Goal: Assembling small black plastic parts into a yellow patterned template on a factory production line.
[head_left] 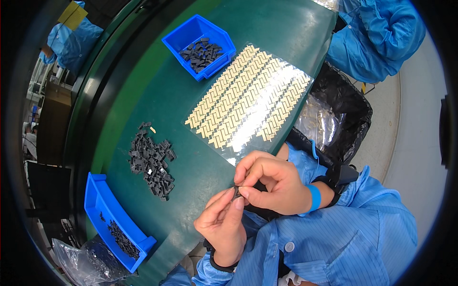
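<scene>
Left hand (223,225) and right hand (277,185) pinch one small dark piece (236,192), apparently unfinished; a loose dark-grey rectangular-block pile (151,164) awaits at left.

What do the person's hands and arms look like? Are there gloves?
No gloves: the left hand and right hand are bare. The sleeves are blue with thin, darker stripes. The right wrist wears a bright blue wristband and a chunky black strapped-on block. The left wears a black band.
</scene>
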### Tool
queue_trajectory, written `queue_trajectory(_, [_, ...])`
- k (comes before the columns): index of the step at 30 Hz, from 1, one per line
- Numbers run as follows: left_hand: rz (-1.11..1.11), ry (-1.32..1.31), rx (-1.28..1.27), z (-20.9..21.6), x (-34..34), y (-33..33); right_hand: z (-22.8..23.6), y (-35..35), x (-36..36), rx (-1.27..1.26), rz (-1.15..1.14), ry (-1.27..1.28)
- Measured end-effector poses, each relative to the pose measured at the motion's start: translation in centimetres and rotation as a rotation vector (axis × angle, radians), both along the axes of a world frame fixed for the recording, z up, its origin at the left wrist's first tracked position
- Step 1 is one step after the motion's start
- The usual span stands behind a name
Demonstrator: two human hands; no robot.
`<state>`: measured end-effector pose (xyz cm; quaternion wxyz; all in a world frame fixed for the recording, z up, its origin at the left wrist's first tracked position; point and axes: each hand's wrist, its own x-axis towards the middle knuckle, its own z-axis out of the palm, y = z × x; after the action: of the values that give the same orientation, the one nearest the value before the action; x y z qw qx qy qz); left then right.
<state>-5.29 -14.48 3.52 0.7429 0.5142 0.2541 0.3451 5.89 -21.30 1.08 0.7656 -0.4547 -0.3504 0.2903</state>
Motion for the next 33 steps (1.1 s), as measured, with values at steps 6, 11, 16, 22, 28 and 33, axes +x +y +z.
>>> queue_trajectory(6, [0.044, -0.043, -0.064, -1.0, 0.0, -0.1, -0.4, 0.4, 0.0, 0.022, -0.040, -0.114])
queue_trajectory(11, [0.073, -0.083, -0.125, -1.4, 0.1, 0.1, -0.5, 0.7, 1.1, 0.010, -0.064, -0.274])
queue_trajectory(16, [0.013, -0.163, -0.109, -0.7, 0.5, 0.3, 0.1, 0.7, 1.5, -0.030, 0.133, 0.023])
queue_trajectory(22, [-0.132, -0.121, -0.069, -0.4, 0.0, 1.2, 0.8, 0.4, 3.9, -0.029, 0.685, 0.439])
queue_trajectory(28, [-0.154, 0.069, 0.338, 1.0, -0.2, 2.3, 1.0, 0.7, 4.1, -0.138, 0.665, 0.187])
queue_trajectory(33, [-0.206, 0.219, 0.935, 1.9, -0.1, 2.5, 2.4, 1.0, 4.7, -0.351, 0.706, -0.113])
